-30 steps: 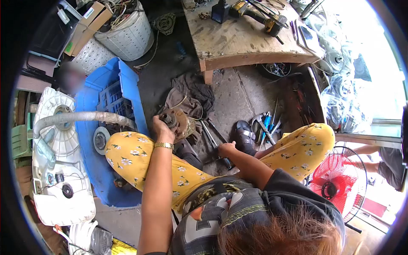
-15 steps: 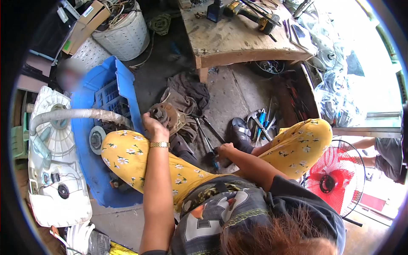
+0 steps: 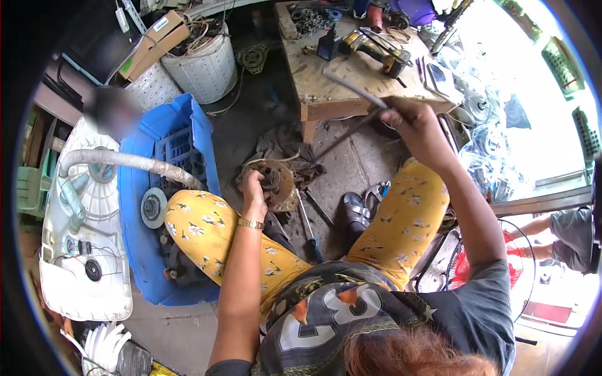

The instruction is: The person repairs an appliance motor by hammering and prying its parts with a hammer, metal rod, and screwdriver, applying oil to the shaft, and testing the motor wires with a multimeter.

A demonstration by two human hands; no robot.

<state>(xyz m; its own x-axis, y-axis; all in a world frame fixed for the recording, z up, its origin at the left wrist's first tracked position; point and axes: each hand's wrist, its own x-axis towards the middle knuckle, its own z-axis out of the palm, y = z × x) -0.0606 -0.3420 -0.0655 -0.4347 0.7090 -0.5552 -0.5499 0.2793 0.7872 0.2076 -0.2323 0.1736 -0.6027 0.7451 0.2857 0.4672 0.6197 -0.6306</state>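
Observation:
My left hand [image 3: 253, 193], a gold watch on its wrist, is closed on a round rusty metal machine part with a raised hub [image 3: 283, 186], low in front of my knees. A dark cloth [image 3: 276, 145] lies behind that part. My right hand [image 3: 414, 128] is raised out in front of the table's near edge, its fingers wrapped round long thin metal bars [image 3: 354, 88]. They spread in a V, one pointing up and left, the darker one slanting down towards the part. Between my feet rests a screwdriver with a blue handle [image 3: 315, 247], beside another dark bar [image 3: 321, 208].
A wooden table [image 3: 351, 94] carries a yellow-black power drill [image 3: 370, 50] and a dark bottle [image 3: 328, 45]. To my left stand a blue crate [image 3: 141, 250] and a white machine panel [image 3: 88, 250] with a ribbed hose [image 3: 132, 161]. A red fan [image 3: 461, 269] stands at right.
My right hand has swung up from the floor tools to table height, now with the long metal bars. My left hand stays on the round part. The view has shifted somewhat.

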